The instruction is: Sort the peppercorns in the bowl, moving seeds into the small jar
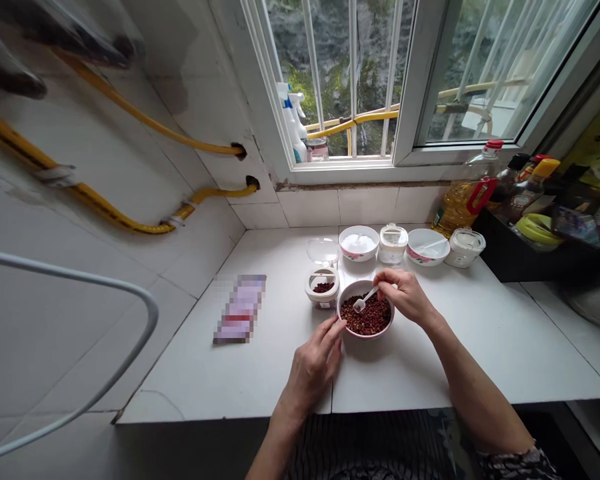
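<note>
My right hand (403, 293) pinches the handle of a small white spoon (364, 301), whose scoop is just over the reddish-brown peppercorns (367, 321) in a bowl (364, 338). At the bowl's left side, my left hand (317, 357) holds the rim with its fingertips; the thumb is partly hidden. Just behind that hand stands a small seasoning jar (322, 300) with its clear lid (323, 251) raised and some of the same dark peppercorns inside.
Behind are a floral bowl of white grains (359, 252), a lidded jar (393, 245), another floral bowl (428, 255) and a second lidded jar (466, 250). An oil bottle (463, 193) and black rack (510, 250) stand right. A blurred purple packet (240, 310) lies left.
</note>
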{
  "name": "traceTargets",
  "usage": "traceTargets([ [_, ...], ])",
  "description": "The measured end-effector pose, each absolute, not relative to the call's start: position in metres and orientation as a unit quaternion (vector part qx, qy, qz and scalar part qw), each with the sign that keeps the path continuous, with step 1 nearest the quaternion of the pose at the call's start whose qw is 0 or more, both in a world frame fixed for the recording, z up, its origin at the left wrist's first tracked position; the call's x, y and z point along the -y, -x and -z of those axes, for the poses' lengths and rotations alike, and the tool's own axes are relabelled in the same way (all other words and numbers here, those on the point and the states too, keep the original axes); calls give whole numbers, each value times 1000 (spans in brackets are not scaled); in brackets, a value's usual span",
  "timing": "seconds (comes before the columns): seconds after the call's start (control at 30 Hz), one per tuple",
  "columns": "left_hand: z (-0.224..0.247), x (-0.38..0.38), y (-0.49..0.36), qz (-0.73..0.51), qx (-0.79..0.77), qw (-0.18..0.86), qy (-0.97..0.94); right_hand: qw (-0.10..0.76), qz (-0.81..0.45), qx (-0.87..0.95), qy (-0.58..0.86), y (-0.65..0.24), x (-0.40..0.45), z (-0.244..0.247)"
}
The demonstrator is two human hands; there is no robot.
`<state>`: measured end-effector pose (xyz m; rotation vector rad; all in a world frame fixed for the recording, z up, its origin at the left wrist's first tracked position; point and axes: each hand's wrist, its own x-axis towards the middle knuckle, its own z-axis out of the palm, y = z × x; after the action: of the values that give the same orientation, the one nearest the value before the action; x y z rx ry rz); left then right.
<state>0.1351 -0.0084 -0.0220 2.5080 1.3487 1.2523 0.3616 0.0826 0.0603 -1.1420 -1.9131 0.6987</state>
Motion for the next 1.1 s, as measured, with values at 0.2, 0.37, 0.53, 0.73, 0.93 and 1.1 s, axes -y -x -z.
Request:
traceTargets([
  [0.2,21,9,-135,-401,-435,18,-806,374,-247,773,449,-360,-84,-56],
  [0.37,21,9,-135,-398,-433,16,-809,371,-222,777,457,-360,-84,-56],
  [0.53,23,8,-135,-399,-432,16,-809,369,-264,769,451,-359,-84,-56],
  [0.73,23,8,-135,-399,-432,12,-809,381,-384,696,471,-357,-85,-51],
  [0.93,22,9,-135,-402,-431,12,-808,397,-472,629,474,-359,-89,-51],
  [1.1,22,8,-135,-402,-430,11,-808,393,-437,654,476,-356,-86,-50],
])
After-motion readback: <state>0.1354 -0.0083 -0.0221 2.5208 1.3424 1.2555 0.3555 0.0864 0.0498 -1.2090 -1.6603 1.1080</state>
